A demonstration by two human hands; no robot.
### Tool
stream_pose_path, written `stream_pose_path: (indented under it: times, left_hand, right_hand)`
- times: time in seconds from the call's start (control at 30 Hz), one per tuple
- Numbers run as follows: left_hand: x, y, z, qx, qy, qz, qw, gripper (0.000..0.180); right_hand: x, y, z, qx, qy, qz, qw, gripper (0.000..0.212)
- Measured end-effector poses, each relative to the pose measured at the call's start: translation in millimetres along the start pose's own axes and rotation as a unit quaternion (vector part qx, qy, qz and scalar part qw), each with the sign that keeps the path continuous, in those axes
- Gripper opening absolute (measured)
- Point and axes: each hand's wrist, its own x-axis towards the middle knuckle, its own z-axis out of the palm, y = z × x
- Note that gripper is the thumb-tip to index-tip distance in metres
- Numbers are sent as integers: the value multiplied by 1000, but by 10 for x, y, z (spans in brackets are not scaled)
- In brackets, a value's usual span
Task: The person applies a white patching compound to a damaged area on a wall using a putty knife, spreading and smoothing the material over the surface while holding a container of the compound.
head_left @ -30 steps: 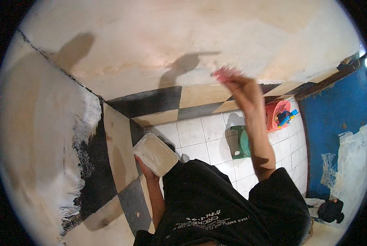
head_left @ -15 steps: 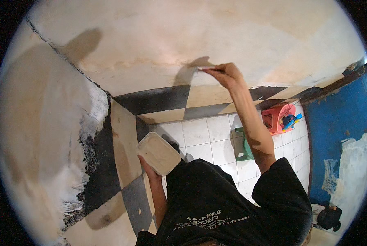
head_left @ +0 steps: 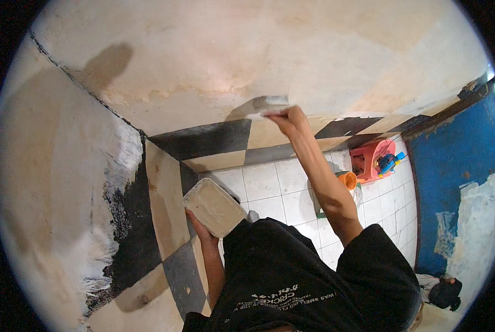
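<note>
My left hand grips the side of a rectangular white tub, held tilted near the left wall. Inside it lies cream-coloured paint or filler. At the far wall, my right hand is closed around a small flat tool. It is blurred and mostly hidden by my fingers, so I cannot tell its exact kind. Its pale end is at the wall, around the top edge of the black and cream checkered band.
On the white tiled floor stand a red plastic stool with a blue object on it, an orange cup and a partly hidden green stool. A blue door or panel borders the right. The left wall has rough white patches.
My right hand has moved down the wall and slightly left with the tool. An orange cup now shows beside my forearm. The tub in my left hand has stayed nearly still.
</note>
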Motion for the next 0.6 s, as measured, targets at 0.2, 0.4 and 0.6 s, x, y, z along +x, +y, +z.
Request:
stream_pose_path:
  times: [0.2, 0.4, 0.6]
  left_hand:
    - [-27, 11, -28, 8, 13, -4, 1000, 76]
    - [-160, 82, 245, 5, 1, -14, 1000, 77]
    - [-157, 20, 156, 8, 23, -9, 1000, 74]
  right_hand:
    - [-179, -428, 578, 108, -16, 69, 992, 29]
    - [-1238, -631, 367, 167, -116, -32, 979, 30]
    - [-136, -280, -632, -20, -38, 28, 999, 36]
